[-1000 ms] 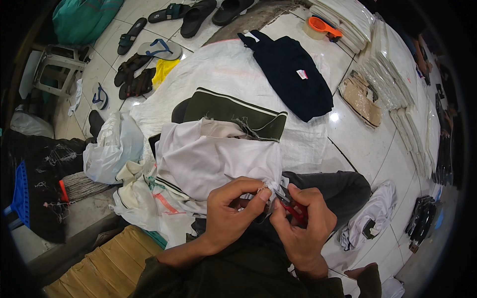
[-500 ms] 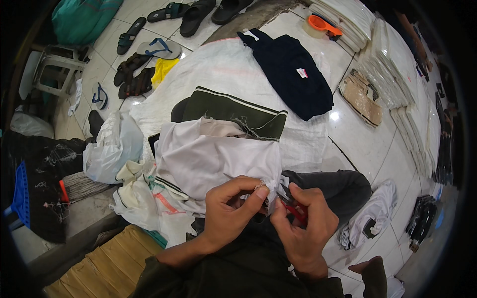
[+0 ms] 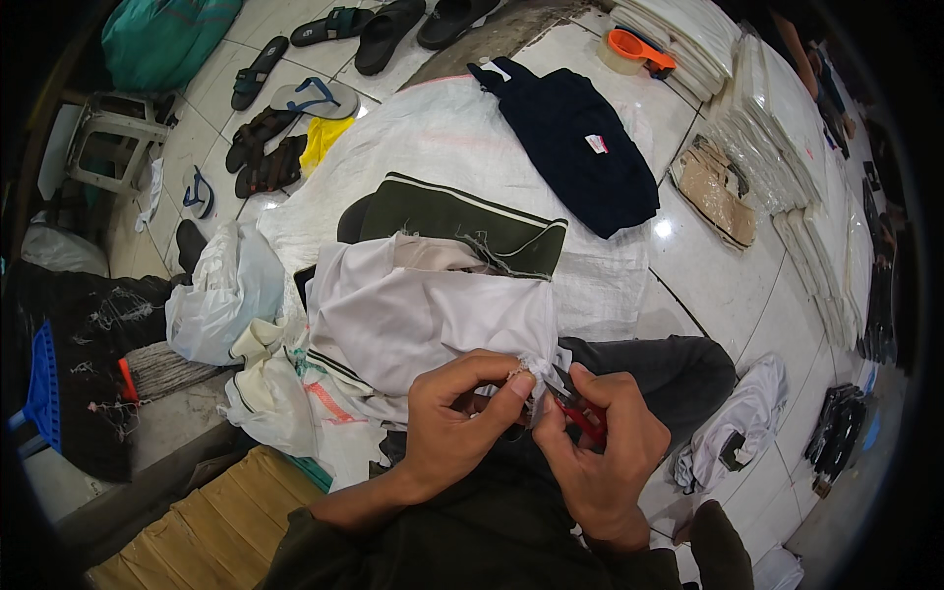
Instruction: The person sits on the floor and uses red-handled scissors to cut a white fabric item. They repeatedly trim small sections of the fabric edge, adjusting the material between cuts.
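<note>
A white garment (image 3: pixel 423 300) with a dark olive ribbed band (image 3: pixel 462 224) lies over my lap, loose threads hanging along the seam. My left hand (image 3: pixel 462 413) pinches a bunched, frayed edge of it between thumb and fingertips. In my right hand (image 3: pixel 610 442) is a pair of red-handled thread snips (image 3: pixel 587 418), the metal blades pointing up beside the pinched edge. Both hands are close together, the snips' tips at or very near the cloth. Whether the blades touch a thread is too small to tell.
A navy folded garment (image 3: pixel 580 143) lies on a white sheet (image 3: pixel 393 133) ahead. Plastic-wrapped stacks (image 3: pixel 762 118) and a tape dispenser (image 3: pixel 634 49) are at the right. Several sandals (image 3: pixel 261 71), a plastic bag (image 3: pixel 226 295) and a blue dustpan-like tool (image 3: pixel 41 383) are at the left.
My hands, the snips and the white garment hold nearly the same place. At the lower right a dark olive shape has shifted slightly left. Another person's arm at the upper right has moved.
</note>
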A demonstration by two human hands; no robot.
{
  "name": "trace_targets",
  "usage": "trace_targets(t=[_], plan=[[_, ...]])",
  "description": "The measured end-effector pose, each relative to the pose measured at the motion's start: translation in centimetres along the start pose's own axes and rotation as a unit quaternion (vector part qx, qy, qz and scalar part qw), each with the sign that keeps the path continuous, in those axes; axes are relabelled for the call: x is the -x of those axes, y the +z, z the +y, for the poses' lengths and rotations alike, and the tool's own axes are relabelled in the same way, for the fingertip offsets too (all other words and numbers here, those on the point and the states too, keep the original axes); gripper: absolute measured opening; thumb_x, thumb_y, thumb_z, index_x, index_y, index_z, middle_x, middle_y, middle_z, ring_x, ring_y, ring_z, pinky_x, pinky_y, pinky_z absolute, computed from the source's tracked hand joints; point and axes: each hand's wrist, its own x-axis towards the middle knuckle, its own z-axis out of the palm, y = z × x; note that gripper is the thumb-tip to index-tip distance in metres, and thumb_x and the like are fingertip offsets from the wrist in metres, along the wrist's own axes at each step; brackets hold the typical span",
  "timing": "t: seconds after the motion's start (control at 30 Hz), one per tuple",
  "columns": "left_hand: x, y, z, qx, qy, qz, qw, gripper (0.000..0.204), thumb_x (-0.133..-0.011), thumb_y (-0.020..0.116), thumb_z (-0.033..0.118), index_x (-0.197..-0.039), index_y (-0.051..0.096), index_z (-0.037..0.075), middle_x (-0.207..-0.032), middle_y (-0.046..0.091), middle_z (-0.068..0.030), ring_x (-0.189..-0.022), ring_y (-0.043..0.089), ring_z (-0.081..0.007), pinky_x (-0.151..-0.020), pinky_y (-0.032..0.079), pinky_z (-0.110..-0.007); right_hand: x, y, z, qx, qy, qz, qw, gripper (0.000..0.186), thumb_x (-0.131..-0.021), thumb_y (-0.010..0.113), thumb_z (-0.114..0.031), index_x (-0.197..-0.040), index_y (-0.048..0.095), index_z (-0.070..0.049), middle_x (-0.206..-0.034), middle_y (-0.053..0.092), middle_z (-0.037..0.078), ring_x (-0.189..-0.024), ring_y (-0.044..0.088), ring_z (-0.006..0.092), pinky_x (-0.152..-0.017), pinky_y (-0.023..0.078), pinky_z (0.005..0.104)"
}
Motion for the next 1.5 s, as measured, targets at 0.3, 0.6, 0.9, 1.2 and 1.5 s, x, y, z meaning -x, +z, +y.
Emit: trace_targets(t=[0.3,0.6,0.9,1.2,1.5], plan=[[-0.2,-0.1,0.1,-0.075,0.044,-0.014,0.996,0.014,-0.1,0.073,0.006,-0.108,0.074,-0.005,-0.101,0.073,-0.0091,-0.081,0.07,-0.0097,-0.064,0.057,-0.021,-0.1,-0.1,0.5,-0.009,-0.025,-0.007,1.0,0.033,-0.076,0.084,0.006,-0.103,0.066,0.007,-0.084,0.066,0.015,-0.064,0.065,0.0181,-0.055,0.052,0.0287],[-0.6,0.0,0.8,0.05,-0.027,-0.022,0.998,0.014,-0.102,0.07,0.004,-0.111,0.072,-0.006,-0.098,0.073,-0.007,-0.082,0.068,-0.0099,-0.068,0.056,-0.024,-1.2,0.9,2.4,-0.683,0.319,-0.13,0.645,0.031,-0.094,0.078,-0.005,-0.117,0.06,0.004,-0.099,0.072,0.01,-0.071,0.067,0.0119,-0.054,0.051,0.0263],[-1.0,-0.3,2.0,-0.156,0.043,-0.053,0.985,0.012,-0.1,0.072,0.003,-0.105,0.073,-0.007,-0.098,0.074,-0.0118,-0.084,0.071,-0.0137,-0.073,0.059,-0.027,-0.4,0.1,2.3,-0.083,-0.057,-0.045,0.994,0.036,-0.092,0.079,-0.002,-0.121,0.059,0.003,-0.099,0.07,0.009,-0.07,0.066,0.0093,-0.056,0.048,0.0228],[-1.3,-0.5,1.6,0.071,-0.109,-0.037,0.991,0.017,-0.103,0.069,0.01,-0.106,0.073,-0.006,-0.099,0.073,-0.0122,-0.086,0.074,-0.0185,-0.078,0.064,-0.036,-0.4,0.7,2.8,-0.342,0.192,0.01,0.92,0.036,-0.086,0.082,0.0,-0.118,0.065,0.003,-0.096,0.069,0.008,-0.066,0.059,0.0071,-0.054,0.044,0.0211],[-1.3,-0.2,1.5,0.062,-0.074,-0.046,0.994,0.014,-0.103,0.07,0.006,-0.107,0.073,-0.007,-0.099,0.072,-0.0109,-0.087,0.072,-0.0155,-0.079,0.062,-0.031,0.8,0.6,1.5,-0.043,-0.061,0.057,0.996,0.037,-0.075,0.086,0.003,-0.107,0.068,0.005,-0.086,0.069,0.013,-0.061,0.064,0.0151,-0.047,0.047,0.0254]])
